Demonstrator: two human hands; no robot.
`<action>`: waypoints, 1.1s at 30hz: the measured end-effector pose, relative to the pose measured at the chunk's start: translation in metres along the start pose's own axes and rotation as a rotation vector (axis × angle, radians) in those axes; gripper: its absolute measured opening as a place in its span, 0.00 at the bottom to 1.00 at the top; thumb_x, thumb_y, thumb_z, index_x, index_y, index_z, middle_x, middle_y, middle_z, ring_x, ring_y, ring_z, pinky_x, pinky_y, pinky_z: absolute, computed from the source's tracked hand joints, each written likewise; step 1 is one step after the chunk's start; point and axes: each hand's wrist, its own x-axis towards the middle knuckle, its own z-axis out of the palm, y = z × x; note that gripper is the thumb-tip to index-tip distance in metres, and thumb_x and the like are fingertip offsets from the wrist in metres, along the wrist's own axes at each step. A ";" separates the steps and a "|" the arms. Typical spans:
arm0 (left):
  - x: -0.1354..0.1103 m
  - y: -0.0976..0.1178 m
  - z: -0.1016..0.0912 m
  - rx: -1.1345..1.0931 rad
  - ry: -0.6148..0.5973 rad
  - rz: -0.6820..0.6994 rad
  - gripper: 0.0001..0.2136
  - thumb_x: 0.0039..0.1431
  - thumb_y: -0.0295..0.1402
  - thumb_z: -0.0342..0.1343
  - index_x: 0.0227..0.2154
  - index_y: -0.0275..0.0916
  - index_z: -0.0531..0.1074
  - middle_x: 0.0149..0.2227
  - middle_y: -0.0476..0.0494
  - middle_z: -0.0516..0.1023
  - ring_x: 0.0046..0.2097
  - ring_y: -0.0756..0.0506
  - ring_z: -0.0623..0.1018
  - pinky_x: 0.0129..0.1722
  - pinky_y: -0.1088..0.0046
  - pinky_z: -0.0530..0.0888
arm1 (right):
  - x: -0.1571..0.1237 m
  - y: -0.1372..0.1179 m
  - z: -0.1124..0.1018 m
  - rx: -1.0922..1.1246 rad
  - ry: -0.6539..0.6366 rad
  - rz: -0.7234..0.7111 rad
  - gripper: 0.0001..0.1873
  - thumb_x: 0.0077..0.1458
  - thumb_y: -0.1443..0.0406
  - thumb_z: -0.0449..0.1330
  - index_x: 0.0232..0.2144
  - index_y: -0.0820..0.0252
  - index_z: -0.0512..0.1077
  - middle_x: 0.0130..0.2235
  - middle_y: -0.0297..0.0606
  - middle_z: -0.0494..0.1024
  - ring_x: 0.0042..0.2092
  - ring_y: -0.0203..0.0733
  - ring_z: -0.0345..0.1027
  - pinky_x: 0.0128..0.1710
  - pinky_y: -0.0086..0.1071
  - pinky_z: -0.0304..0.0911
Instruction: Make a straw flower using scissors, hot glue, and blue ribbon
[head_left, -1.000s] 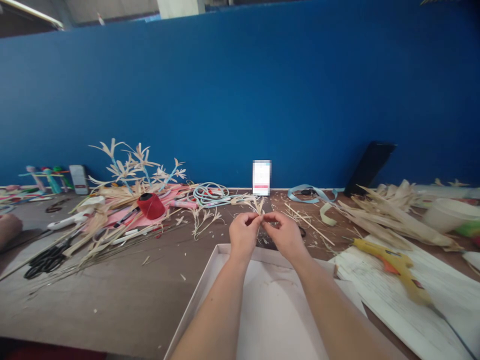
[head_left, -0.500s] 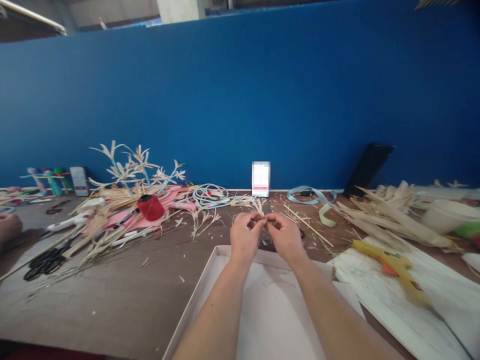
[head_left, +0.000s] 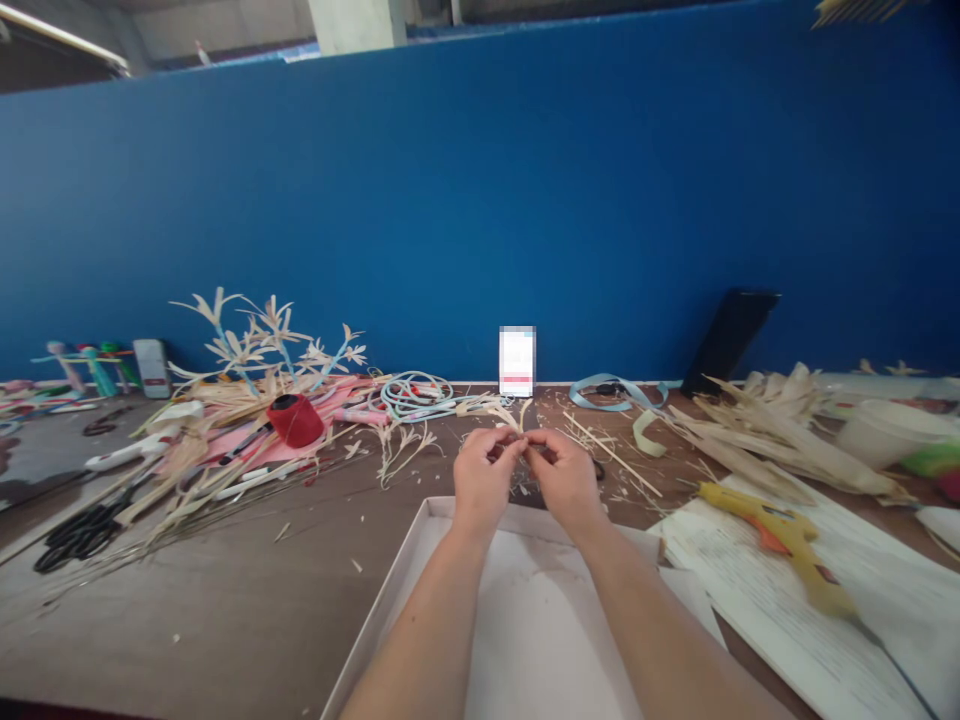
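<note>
My left hand [head_left: 481,482] and my right hand [head_left: 564,482] meet fingertip to fingertip above the far edge of a white shallow box [head_left: 555,610]. Pinched between both is a small flower of pale dried husk strips [head_left: 519,414], its strips fanning up past the fingers. The lower end of the flower is hidden by my fingers. Beyond the hands a phone with a lit screen [head_left: 517,362] leans against the blue partition. Pale scraps and a thin stick [head_left: 613,455] lie just right of my hands.
On the left lie a red thread spool [head_left: 295,420], black scissors [head_left: 84,530], husk flowers on blue stems [head_left: 247,345] and coiled pale-blue cord [head_left: 417,394]. To the right are a yellow glue gun [head_left: 784,540] on paper sheets [head_left: 757,620], dried husks [head_left: 750,430] and a white bowl [head_left: 892,430].
My hands stay pinched together on the husk flower with only slight finger movement. The view has shifted a little. Another person's hand at the far left has left the view.
</note>
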 end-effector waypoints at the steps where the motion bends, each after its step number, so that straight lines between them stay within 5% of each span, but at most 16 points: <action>1: 0.000 0.000 0.000 0.001 0.003 0.004 0.07 0.48 0.32 0.58 0.31 0.37 0.75 0.31 0.47 0.73 0.31 0.52 0.72 0.32 0.78 0.68 | 0.000 0.000 0.000 -0.006 0.004 -0.007 0.09 0.49 0.60 0.57 0.31 0.58 0.74 0.30 0.37 0.76 0.28 0.39 0.66 0.28 0.31 0.61; 33: -0.001 -0.003 -0.001 0.049 0.001 0.116 0.07 0.50 0.35 0.57 0.25 0.38 0.76 0.28 0.47 0.74 0.32 0.50 0.72 0.32 0.76 0.66 | -0.002 -0.005 -0.004 -0.110 -0.016 -0.238 0.10 0.53 0.65 0.52 0.32 0.57 0.73 0.33 0.38 0.74 0.34 0.40 0.66 0.35 0.32 0.60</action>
